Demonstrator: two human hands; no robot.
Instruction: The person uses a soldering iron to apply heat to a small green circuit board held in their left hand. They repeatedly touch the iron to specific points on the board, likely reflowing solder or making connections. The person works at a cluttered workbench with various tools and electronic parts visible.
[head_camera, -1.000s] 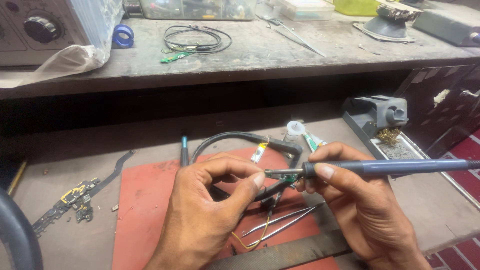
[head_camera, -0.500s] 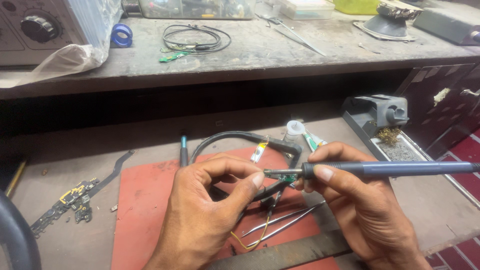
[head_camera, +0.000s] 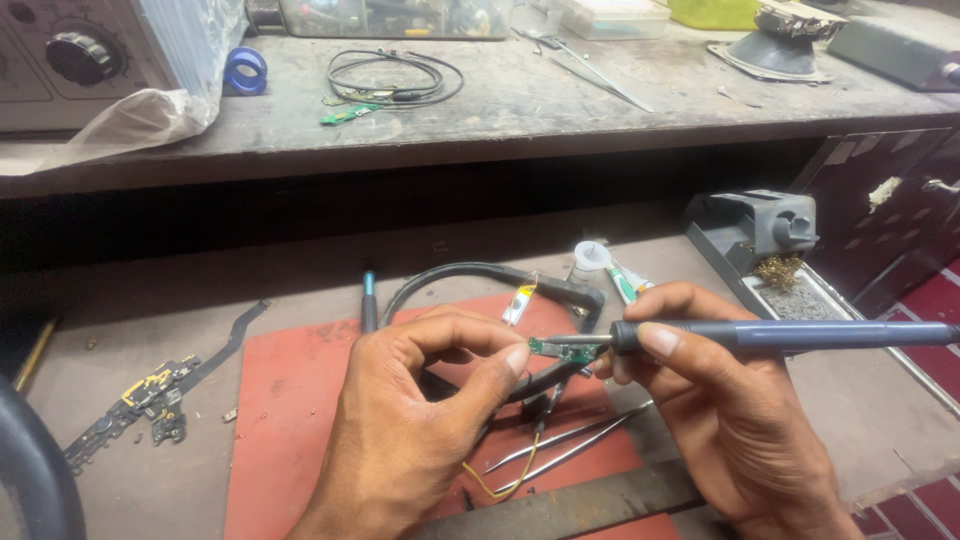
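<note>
Fingers of the left hand (head_camera: 400, 440) pinch a small green circuit board (head_camera: 550, 347) between thumb and forefinger tip, while fingers of the right hand (head_camera: 720, 420) wrap like a pen grip around a blue-grey soldering iron (head_camera: 790, 336); both hands are closed on what they hold.

Everything sits around the red mat (head_camera: 290, 420) on the grey surface (head_camera: 150, 300). Above the mat's far edge a dark shelf (head_camera: 500, 110) carries a coil of black cable (head_camera: 395, 78), a roll of blue tape (head_camera: 245, 70) and a grey instrument with a knob (head_camera: 75, 55). Right of the mat stands the iron's grey stand (head_camera: 750, 225) with brass cleaning wool (head_camera: 770, 270). Left of the mat lie a flat flex cable and small board scraps (head_camera: 150, 395). On the mat itself a black looped cable (head_camera: 480, 275) curves behind the hands, and metal tweezers (head_camera: 570, 445) lie near its lower right, beside a yellow wire (head_camera: 500, 485).

The iron's long axis runs almost level across the view, its handle leading off past the mat's right edge and its metal tip pointing left, meeting the board just above the mat's middle. The board's long axis lies nearly in line with the iron, its free end toward the tip.

This looks like the soldering step itself, tip on or just at a pad; whether solder is flowing is too small to tell. The next move would call for a steady pinch, a light touch of the tip, and lifting it straight back along its own axis.
</note>
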